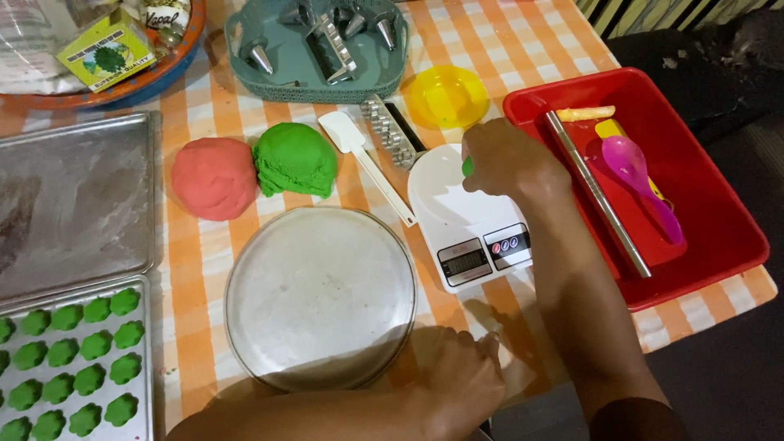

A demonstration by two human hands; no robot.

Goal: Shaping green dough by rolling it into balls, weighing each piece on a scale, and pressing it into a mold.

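My right hand (508, 160) hovers over the far end of a white kitchen scale (457, 219), fingers closed on a small piece of green dough (467, 167). My left hand (461, 380) rests in a loose fist on the checked tablecloth at the near edge, beside a round metal pan (320, 296); nothing shows in it. A ball of green dough (296, 159) and a ball of pink dough (214, 178) lie side by side left of the scale. A white spatula (366, 162) lies between the green ball and the scale.
A baking tray (140, 384) at near left holds several green flower-shaped dough pieces, with a floured tray (73, 204) behind it. A red bin (719, 237) at right holds a metal rod and pink spoon. A yellow bowl (446, 96) and teal basket (314, 82) stand at the back.
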